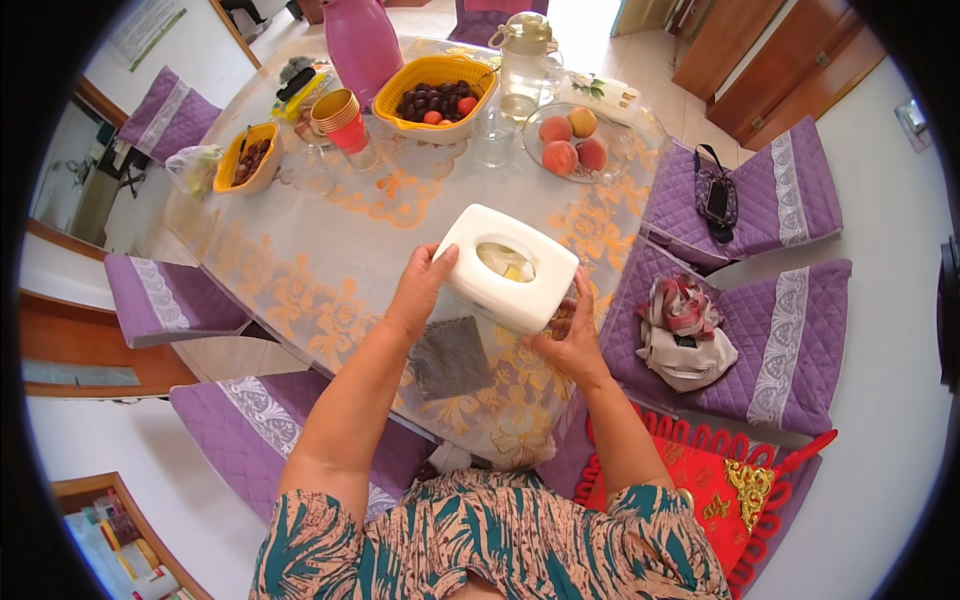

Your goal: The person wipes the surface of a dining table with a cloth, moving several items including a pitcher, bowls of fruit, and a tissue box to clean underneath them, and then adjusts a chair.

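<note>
Between my two hands is a white tissue box [462, 238] with an oval opening on top and some pale and yellow stuff showing inside. My left hand [420, 285] grips its left end, thumb on the upper edge. At the right end, my right hand [573, 335] holds the lower corner with the fingers curled around its side. The box is tilted above the table, over the patterned tablecloth [380, 260]. Just below it a grey cloth [449, 358] lies flat near the table's front edge, between my forearms.
Toward the back stand a pink thermos [362, 45], a yellow fruit basket [435, 75], a water pitcher [522, 65], stacked paper cups [342, 120] and a glass plate [590, 172] of peaches. Purple-covered chairs [150, 300] surround the table; a bag [685, 350] rests on one.
</note>
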Action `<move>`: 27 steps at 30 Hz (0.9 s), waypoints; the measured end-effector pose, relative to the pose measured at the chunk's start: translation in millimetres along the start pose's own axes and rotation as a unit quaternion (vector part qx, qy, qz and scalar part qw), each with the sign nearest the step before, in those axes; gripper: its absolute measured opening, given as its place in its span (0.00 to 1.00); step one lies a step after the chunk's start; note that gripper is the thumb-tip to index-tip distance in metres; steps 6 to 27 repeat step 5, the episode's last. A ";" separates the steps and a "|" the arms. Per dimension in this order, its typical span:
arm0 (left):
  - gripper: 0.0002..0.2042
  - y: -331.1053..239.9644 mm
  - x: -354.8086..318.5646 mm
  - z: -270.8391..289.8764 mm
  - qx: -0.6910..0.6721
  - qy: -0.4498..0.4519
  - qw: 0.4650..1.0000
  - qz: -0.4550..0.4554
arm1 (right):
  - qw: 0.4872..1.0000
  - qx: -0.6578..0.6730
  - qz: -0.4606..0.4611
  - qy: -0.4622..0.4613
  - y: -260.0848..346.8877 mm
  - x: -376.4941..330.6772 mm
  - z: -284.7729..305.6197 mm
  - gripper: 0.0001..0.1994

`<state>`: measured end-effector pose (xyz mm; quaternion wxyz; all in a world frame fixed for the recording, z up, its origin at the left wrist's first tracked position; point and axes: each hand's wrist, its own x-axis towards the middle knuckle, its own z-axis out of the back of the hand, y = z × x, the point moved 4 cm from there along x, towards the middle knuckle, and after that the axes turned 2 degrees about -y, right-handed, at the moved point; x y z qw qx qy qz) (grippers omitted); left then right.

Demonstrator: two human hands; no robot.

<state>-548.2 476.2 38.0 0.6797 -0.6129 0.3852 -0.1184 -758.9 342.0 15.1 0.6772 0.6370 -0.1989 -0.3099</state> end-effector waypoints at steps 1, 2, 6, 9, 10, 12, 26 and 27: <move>0.31 -2.4 -2.2 -2.2 -0.004 -0.001 1.000 -0.003 | 1.000 0.005 -0.002 0.003 -0.4 0.6 -0.2 0.58; 0.31 -3.4 -3.8 -3.0 -0.007 -0.002 1.000 -0.005 | 1.000 0.010 -0.006 0.007 -0.3 0.8 -1.0 0.58; 0.33 -5.4 -5.1 -2.3 0.002 0.009 1.000 -0.013 | 0.999 0.040 -0.024 0.023 0.7 0.8 -5.0 0.57; 0.33 -5.4 -5.1 -2.3 0.002 0.009 1.000 -0.013 | 0.999 0.040 -0.024 0.023 0.7 0.8 -5.0 0.57; 0.33 -5.4 -5.1 -2.3 0.002 0.009 1.000 -0.013 | 0.999 0.040 -0.024 0.023 0.7 0.8 -5.0 0.57; 0.33 -5.4 -5.1 -2.3 0.002 0.009 1.000 -0.013 | 0.999 0.040 -0.024 0.023 0.7 0.8 -5.0 0.57; 0.33 -5.4 -5.1 -2.3 0.002 0.009 1.000 -0.013 | 0.999 0.040 -0.024 0.023 0.7 0.8 -5.0 0.57; 0.33 -5.4 -5.1 -2.3 0.002 0.009 1.000 -0.013 | 0.999 0.040 -0.024 0.023 0.7 0.8 -5.0 0.57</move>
